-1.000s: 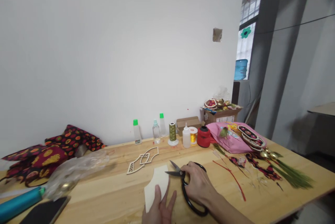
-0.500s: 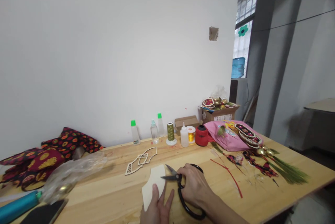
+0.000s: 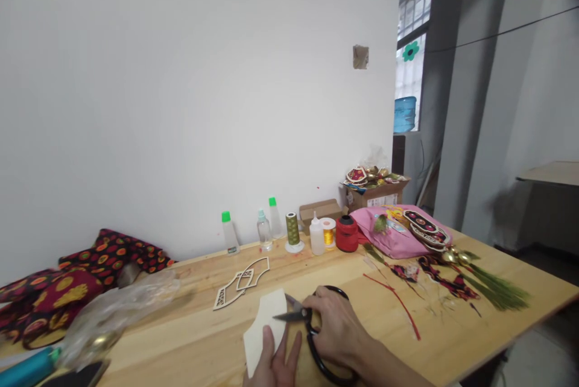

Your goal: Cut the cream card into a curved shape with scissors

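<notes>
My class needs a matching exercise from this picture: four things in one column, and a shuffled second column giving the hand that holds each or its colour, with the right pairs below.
Column 1
1. scissors
2. cream sheet
3. tassel
4. plastic jug

Column 2
A. blue
B. in the left hand
C. green
D. in the right hand

Right pairs: 1-D, 2-B, 3-C, 4-A

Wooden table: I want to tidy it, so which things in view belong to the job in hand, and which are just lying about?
Job in hand:
scissors, in the right hand
cream piece, in the left hand
openwork frames, perhaps, given their similar curves

Apparently lying about:
patterned fabric
pink bag
green tassel
red thread spool
</notes>
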